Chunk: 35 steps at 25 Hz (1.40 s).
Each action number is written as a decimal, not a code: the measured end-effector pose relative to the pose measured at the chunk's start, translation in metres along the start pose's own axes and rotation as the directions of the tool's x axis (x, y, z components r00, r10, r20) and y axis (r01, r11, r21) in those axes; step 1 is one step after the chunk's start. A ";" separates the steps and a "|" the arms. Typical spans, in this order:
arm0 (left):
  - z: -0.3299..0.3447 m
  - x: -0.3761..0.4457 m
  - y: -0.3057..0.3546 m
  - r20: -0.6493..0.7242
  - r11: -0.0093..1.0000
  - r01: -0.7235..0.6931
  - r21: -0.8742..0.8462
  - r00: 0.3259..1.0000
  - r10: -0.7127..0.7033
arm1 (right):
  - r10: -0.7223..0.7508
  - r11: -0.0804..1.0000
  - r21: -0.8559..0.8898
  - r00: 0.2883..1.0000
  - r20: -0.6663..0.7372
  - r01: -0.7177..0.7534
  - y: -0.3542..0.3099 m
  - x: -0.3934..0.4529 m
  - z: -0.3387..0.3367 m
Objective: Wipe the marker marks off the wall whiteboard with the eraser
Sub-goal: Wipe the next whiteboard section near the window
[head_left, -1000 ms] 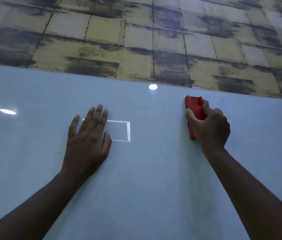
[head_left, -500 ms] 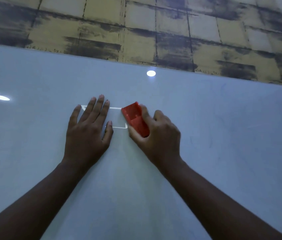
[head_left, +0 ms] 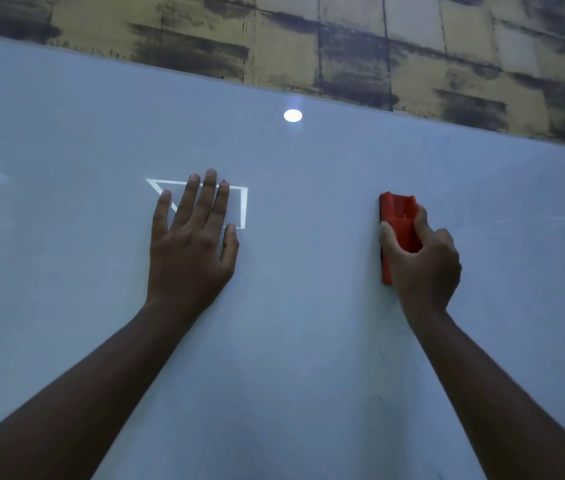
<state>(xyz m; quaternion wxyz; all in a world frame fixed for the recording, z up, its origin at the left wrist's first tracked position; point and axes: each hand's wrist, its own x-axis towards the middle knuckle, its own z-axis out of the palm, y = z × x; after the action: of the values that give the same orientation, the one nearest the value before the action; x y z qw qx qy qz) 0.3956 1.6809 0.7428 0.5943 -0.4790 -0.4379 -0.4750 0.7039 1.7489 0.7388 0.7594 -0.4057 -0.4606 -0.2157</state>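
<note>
The right hand (head_left: pixel 423 261) holds the red eraser (head_left: pixel 398 230) tight, flat on the whiteboard (head_left: pixel 309 341), well right of the left hand (head_left: pixel 189 247), which lies open on the board. The eraser looks light and hard, so hold its sides

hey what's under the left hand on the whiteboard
The left hand lies flat on the whiteboard, over a bright outlined shape. Its top edge and right side show; the rest under the palm is hidden.
</note>
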 end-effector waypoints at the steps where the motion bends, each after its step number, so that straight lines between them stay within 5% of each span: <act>1: 0.000 0.000 0.001 0.008 1.000 0.000 0.011 1.000 0.000 | -0.015 1.000 0.026 1.000 0.016 0.015 -0.008 -0.008 0.001; 4: 0.001 -0.001 0.004 0.030 0.999 0.009 0.035 1.000 -0.010 | -0.186 0.982 0.064 0.978 0.092 0.180 -0.042 -0.048 0.005; 7: 0.002 -0.009 0.011 0.042 0.998 0.033 0.048 0.998 -0.035 | -0.449 0.894 0.105 0.876 0.179 0.436 -0.061 -0.098 0.003; 11: -0.001 -0.031 0.024 0.071 0.998 0.059 0.030 0.996 -0.062 | -0.600 0.800 0.117 0.775 0.201 0.589 -0.051 -0.105 -0.006; 14: -0.003 -0.053 0.039 0.062 0.997 0.067 0.037 0.996 -0.069 | -0.554 0.831 0.080 0.805 0.211 0.550 -0.031 -0.080 -0.013; 18: -0.002 -0.075 0.051 0.045 0.996 0.066 0.060 0.997 -0.069 | -0.233 0.972 0.065 0.958 0.169 0.225 0.031 -0.040 -0.032; 22: -0.005 -0.090 0.060 0.083 0.994 0.078 0.077 0.993 -0.085 | -0.109 0.992 0.080 0.975 0.195 0.095 0.071 -0.053 -0.053; 26: -0.007 -0.097 0.063 0.114 0.994 0.091 0.066 0.989 -0.098 | -0.198 0.979 0.117 0.926 0.322 0.168 0.047 -0.085 -0.054; 31: -0.012 -0.115 0.067 0.153 0.993 0.105 0.047 0.982 -0.111 | -0.534 0.841 0.214 0.696 0.481 0.497 0.028 -0.189 -0.071; 35: -0.019 -0.136 0.070 0.173 0.994 0.098 0.040 0.979 -0.104 | -0.537 0.832 0.188 0.671 0.512 0.522 0.033 -0.188 -0.075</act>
<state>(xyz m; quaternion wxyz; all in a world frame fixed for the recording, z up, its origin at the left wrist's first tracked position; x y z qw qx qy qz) 0.4435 1.6879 0.5966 0.5363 -0.4865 -0.5196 -0.4536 0.6758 1.6983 0.5417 0.5061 -0.2887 -0.7569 -0.2960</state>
